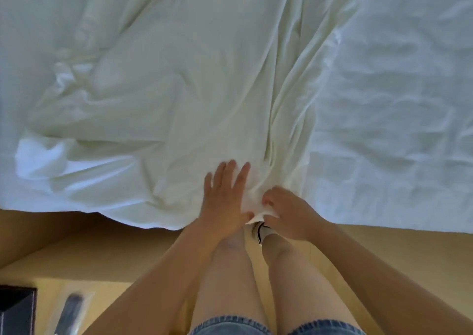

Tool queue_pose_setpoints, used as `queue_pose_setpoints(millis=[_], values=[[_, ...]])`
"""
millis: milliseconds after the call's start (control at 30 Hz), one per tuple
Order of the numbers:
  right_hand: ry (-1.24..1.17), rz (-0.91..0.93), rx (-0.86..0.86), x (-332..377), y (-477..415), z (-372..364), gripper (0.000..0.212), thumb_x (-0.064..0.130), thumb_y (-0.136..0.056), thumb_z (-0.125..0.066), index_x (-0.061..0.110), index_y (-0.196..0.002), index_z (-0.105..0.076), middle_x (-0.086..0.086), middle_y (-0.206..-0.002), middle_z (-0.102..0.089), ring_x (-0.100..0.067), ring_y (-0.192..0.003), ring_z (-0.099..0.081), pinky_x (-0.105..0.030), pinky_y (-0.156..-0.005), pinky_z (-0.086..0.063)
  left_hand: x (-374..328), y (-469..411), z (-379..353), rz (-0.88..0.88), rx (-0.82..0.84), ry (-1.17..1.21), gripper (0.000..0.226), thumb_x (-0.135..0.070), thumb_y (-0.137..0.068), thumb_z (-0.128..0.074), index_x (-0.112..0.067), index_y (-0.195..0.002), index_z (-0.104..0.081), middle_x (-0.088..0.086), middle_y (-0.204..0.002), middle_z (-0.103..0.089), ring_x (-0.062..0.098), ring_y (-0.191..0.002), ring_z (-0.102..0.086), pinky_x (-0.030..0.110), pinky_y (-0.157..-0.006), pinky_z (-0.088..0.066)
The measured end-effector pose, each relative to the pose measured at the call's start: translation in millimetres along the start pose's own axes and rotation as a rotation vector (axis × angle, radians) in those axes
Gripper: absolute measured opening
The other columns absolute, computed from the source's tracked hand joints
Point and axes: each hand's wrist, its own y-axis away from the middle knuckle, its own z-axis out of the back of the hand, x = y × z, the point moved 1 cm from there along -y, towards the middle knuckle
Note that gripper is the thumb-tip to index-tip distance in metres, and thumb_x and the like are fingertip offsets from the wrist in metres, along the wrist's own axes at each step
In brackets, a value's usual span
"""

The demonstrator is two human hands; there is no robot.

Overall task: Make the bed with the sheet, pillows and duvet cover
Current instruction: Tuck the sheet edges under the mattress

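Cream duvet cover (179,91) lies rumpled over white sheet (396,130). Our left hand (225,196) flat, grip wide, pressing cover near edge. Right hand (289,212) grip pinching cover's hem. We judge: spreading step. Next, tug hem taut, smooth creases outward.

A tan floor (384,253) carries a dark box (15,309) at lower left, just beside a plastic-wrapped dark object (71,309)

Two hands, the left hand (225,198) and the right hand (289,213), at centre frame; one cream duvet cover (179,91) on one white sheet (396,104); two bare legs (225,270); one shoe (257,230); lower left, one dark box (15,309) and one plastic-wrapped item (70,309).
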Motion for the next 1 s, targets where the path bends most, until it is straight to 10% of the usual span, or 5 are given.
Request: queue_pose_setpoints(millis=[133,400,533,700,1000], values=[[-0.618,-0.258,-0.714,-40,5,7,0.032,0.028,-0.087,-0.063,0.009,-0.111,-0.052,0.003,-0.103,-0.047,-0.016,-0.095,-0.05,-0.023,-0.081,-0.04,-33,-43,-10,0.111,-0.035,-0.154,0.061,-0.039,-0.091,-0.051,-0.027,-0.145,-0.026,0.009,-0.143,-0.033,0.028,-0.131,-0.033,0.051,-0.111,-0.013],[-1.312,-0.282,-0.104,-14,-8,28,0.057,0.053,-0.073,-0.067,0.027,-0.118,-0.046,0.009,-0.098,-0.064,-0.008,-0.088,-0.063,-0.019,-0.065,-0.049,-88,21,32,-0.278,-0.344,0.123,0.029,0.013,-0.051,-0.078,0.006,-0.078,-0.067,0.016,-0.064,-0.061,0.029,-0.049,-0.057,0.028,-0.049,-0.047],[-1.196,-0.306,-0.223,-40,37,53,0.007,0.0,-0.073,-0.06,0.006,-0.071,-0.058,-0.004,-0.056,-0.055,-0.019,-0.055,-0.056,-0.024,-0.051,-0.045,-148,42,32,-0.393,-0.286,0.087,0.048,0.001,-0.043,-0.085,0.003,-0.089,-0.072,0.011,-0.074,-0.069,0.025,-0.064,-0.066,0.024,-0.056,-0.053],[-1.149,-0.589,-0.801,-147,132,75,0.007,0.007,-0.061,-0.047,0.014,-0.059,-0.047,0.008,-0.04,-0.04,-0.01,-0.036,-0.039,-0.012,-0.035,-0.029,-227,24,1,-0.487,0.14,0.293,0.036,-0.024,-0.094,-0.05,-0.01,-0.128,-0.052,0.006,-0.12,-0.058,0.024,-0.11,-0.052,0.035,-0.087,-0.042],[-0.656,-1.155,-0.881,-240,147,-5,0.065,0.018,-0.084,-0.053,0.011,-0.142,-0.027,-0.012,-0.143,-0.032,-0.032,-0.131,-0.031,-0.044,-0.104,-0.03,-184,-8,-47,-0.237,0.364,0.138,0.046,-0.03,-0.097,-0.043,-0.019,-0.141,-0.036,0.001,-0.138,-0.046,0.02,-0.127,-0.041,0.032,-0.101,-0.035]])
